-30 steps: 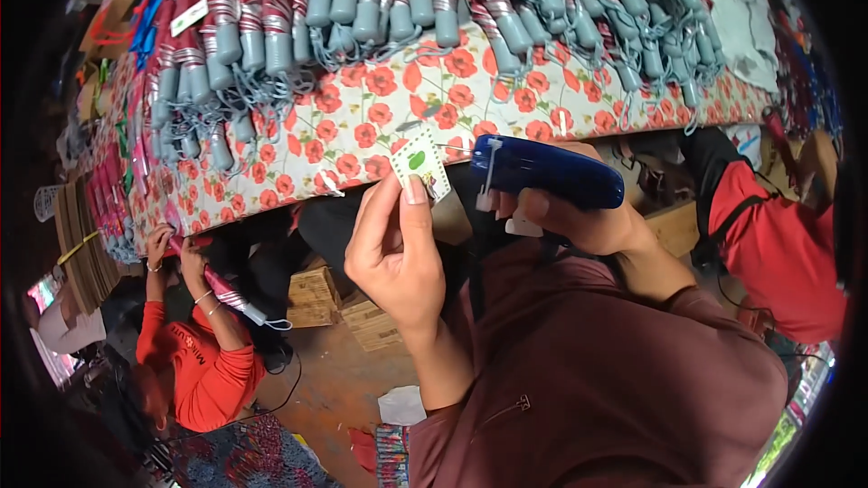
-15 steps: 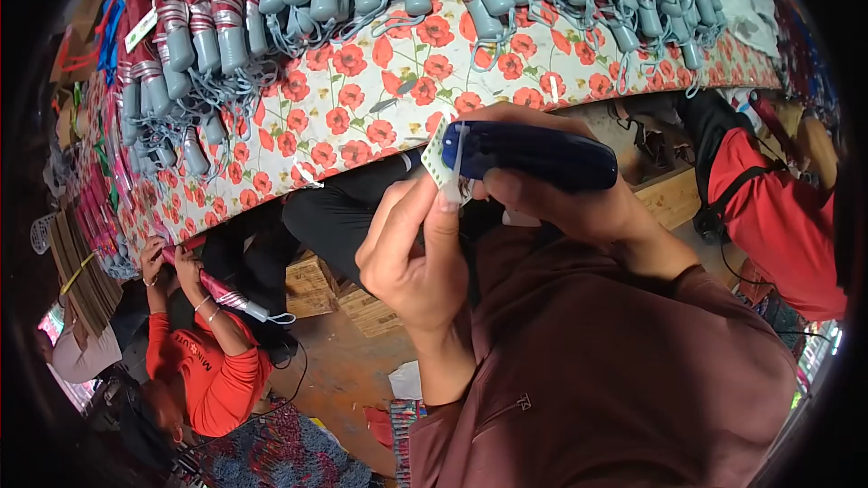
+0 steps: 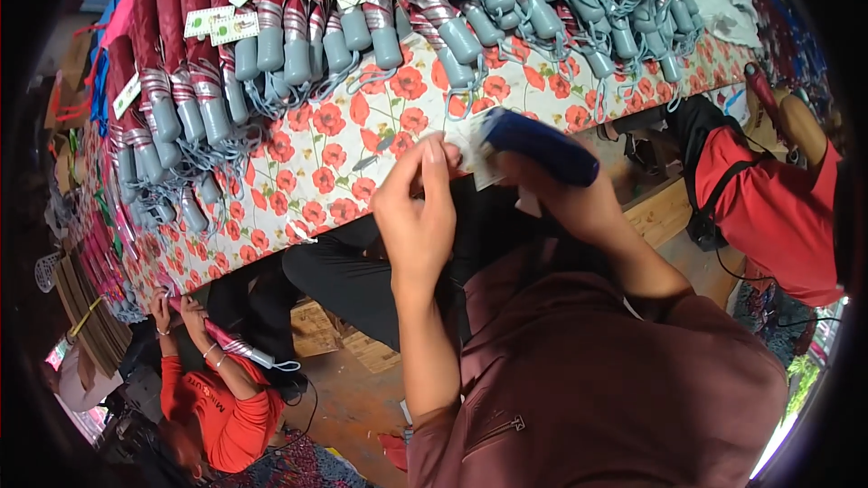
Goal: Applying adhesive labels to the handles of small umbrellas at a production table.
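Note:
My right hand (image 3: 542, 179) is wrapped round a dark blue hand tool (image 3: 547, 150) that looks like a tagging gun, smeared by motion. A pale printed tag (image 3: 485, 172) hangs by the tool's left end, also blurred. To the left, apart from the tool, my left hand (image 3: 416, 190) is raised with thumb and fingers pinched together; what they hold, if anything, is too small to make out. Beyond both hands, folded maroon umbrellas (image 3: 271, 18) with grey handles (image 3: 297, 61) and cord loops lie in rows, some bearing pale tags (image 3: 235, 28).
A table with a poppy-patterned cover (image 3: 316, 158) stretches across in front of me. At the lower left a person in an orange-red shirt (image 3: 221, 407) handles a pink umbrella (image 3: 237, 343). Another person in red (image 3: 755, 208) sits at the right. Wooden crates (image 3: 371, 348) stand below the table.
My left hand has come away from the tag and the tool's end and risen slightly. The blue tool has tilted and shifted a little, and the view has moved so more umbrellas show.

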Tool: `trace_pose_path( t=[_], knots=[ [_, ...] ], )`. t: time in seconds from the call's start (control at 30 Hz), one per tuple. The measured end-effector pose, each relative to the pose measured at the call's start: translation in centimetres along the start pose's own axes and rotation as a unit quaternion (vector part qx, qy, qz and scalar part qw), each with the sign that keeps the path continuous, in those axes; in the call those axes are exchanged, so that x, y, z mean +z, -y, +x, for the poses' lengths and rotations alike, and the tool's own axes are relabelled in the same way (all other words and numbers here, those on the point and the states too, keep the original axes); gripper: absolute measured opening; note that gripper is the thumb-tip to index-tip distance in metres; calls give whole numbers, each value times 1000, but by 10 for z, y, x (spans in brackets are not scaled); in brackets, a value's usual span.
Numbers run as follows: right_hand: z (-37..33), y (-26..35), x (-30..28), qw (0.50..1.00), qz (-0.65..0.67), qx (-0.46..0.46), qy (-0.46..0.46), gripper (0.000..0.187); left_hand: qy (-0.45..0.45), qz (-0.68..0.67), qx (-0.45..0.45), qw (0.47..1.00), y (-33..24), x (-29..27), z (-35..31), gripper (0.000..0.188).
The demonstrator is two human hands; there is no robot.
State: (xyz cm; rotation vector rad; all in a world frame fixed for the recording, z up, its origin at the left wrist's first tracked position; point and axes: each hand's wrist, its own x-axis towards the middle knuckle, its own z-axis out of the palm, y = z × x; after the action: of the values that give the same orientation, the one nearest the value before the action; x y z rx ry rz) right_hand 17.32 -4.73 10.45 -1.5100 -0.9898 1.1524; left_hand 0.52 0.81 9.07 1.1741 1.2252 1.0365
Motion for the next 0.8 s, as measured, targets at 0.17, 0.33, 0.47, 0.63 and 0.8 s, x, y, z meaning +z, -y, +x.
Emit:
trace_pose_path(
  t=[0.17,0.33,0.47,0.63,0.8],
  knots=[
    [2,8,-28,992,-104,9,-65,15,5,85,75,994,39,34,75,27],
    [-1,9,-40,991,-72,78,-81,17,-92,254,109,957,40,92,142,59],
    [-2,8,-46,993,-56,69,-82,18,-48,289,74,953,42,96,156,62],
    [0,-1,-44,989,-64,86,-105,21,-22,234,51,971,40,53,105,52],
    [11,-22,-41,992,-32,112,-55,26,-67,313,89,943,63,12,-2,48]
  ],
)
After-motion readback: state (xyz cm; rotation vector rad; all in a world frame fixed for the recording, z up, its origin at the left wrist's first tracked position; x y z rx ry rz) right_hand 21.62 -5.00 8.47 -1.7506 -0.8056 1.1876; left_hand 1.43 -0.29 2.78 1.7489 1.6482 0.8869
